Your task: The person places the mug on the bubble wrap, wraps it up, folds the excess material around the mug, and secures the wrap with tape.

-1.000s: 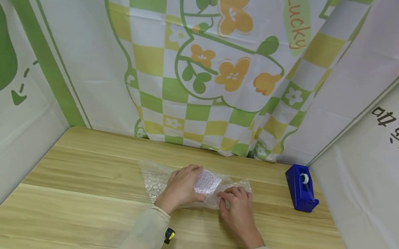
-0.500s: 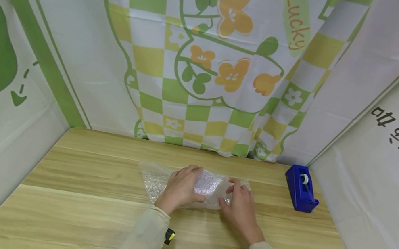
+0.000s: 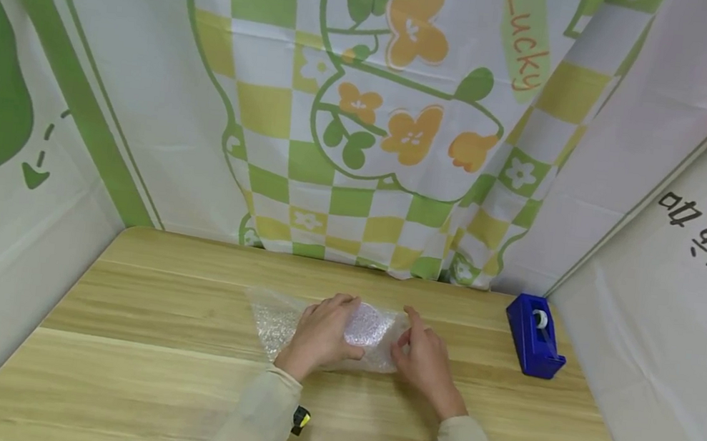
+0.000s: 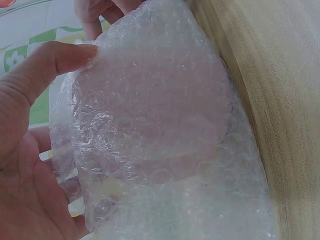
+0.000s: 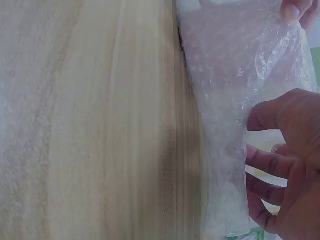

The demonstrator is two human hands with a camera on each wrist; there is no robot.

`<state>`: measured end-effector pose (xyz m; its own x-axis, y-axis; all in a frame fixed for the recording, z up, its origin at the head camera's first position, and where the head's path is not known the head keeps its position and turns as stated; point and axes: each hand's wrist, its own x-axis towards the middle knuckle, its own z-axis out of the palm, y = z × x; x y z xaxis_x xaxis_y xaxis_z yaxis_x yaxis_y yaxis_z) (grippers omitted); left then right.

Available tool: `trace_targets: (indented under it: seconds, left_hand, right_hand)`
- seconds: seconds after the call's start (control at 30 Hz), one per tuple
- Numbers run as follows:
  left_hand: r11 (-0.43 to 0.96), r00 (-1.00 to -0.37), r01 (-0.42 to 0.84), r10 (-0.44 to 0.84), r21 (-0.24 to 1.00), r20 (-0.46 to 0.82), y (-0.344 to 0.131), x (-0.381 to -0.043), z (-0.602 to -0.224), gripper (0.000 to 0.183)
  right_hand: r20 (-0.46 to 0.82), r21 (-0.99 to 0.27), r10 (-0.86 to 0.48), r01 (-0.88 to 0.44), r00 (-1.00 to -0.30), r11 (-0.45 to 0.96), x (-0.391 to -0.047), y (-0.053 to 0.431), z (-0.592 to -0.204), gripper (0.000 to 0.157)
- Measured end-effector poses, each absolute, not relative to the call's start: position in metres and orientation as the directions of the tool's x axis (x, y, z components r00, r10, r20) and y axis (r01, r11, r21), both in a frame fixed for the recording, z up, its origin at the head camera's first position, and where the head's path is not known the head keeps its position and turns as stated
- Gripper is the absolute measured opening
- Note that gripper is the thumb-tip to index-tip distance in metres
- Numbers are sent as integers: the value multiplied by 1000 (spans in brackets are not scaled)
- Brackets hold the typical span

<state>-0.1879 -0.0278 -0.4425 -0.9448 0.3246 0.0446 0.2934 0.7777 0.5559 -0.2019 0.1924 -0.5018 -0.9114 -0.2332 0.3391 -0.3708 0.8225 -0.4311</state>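
Observation:
A sheet of clear bubble wrap [image 3: 271, 317] is wrapped round a pale pink, rounded thing [image 3: 365, 324] whose exact kind the layers blur. My left hand [image 3: 319, 330] grips this bundle, thumb on the near side and fingers round the far side. In the left wrist view, the left thumb [image 4: 70, 56] presses on the top edge of the wrap. My right hand [image 3: 429, 360] is at the bundle's right end, its thumb and bent fingers holding the wrap's edge while the index finger points up. The right wrist view has the right thumb [image 5: 265, 116] against the film.
A blue tape dispenser [image 3: 534, 335] with a roll of tape stands at the table's right back corner. Light wood makes up the tabletop [image 3: 148, 386]. A patterned cloth [image 3: 358, 178] hangs behind the table, and white printed panels [image 3: 658, 339] rise at the sides.
My right hand has let go of the loose right end, spread its fingers, then closed in on the wrap; that end now shows less beyond the hand. The left hand has kept its place.

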Motion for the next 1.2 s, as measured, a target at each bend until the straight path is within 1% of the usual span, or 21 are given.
trace_targets:
  seconds: [0.13,0.23,0.5,0.63,0.77,0.87,1.0,1.1,1.2]
  left_hand:
    - [778,-944,296,328,554,44,-28,-188,-442,92]
    - [782,-943,299,329,548,44,-27,-188,-441,92]
    - [779,-944,301,327,551,54,-28,-188,-440,91]
    - [779,-944,304,326,548,61,-28,-189,-441,91]
    - [779,-943,311,326,544,71,-28,-190,-442,90]
    - [778,-943,309,326,547,69,-27,-189,-442,91]
    - [777,-945,299,323,554,57,-27,-188,-443,92]
    - [776,-944,300,323,555,58,-27,-188,-444,92]
    - [775,-943,308,327,553,67,-28,-188,-445,91]
  right_hand:
    - [361,-394,-239,-380,-901,837,-203,191,-502,61]
    - [354,-381,-238,-372,-905,846,-203,190,-500,56]
    - [321,-392,-204,-326,-925,860,-206,186,-497,56]
    - [327,-395,-165,-293,-931,871,-206,184,-499,48]
    - [363,-388,-144,-290,-920,875,-205,183,-502,36]
    - [413,-340,-196,-350,-889,873,-205,184,-505,29]
    - [439,-258,-321,-460,-839,849,-207,187,-509,20]
    - [398,-253,-389,-507,-831,824,-207,189,-508,16]
    - [316,-268,-428,-513,-847,816,-209,190,-505,14]
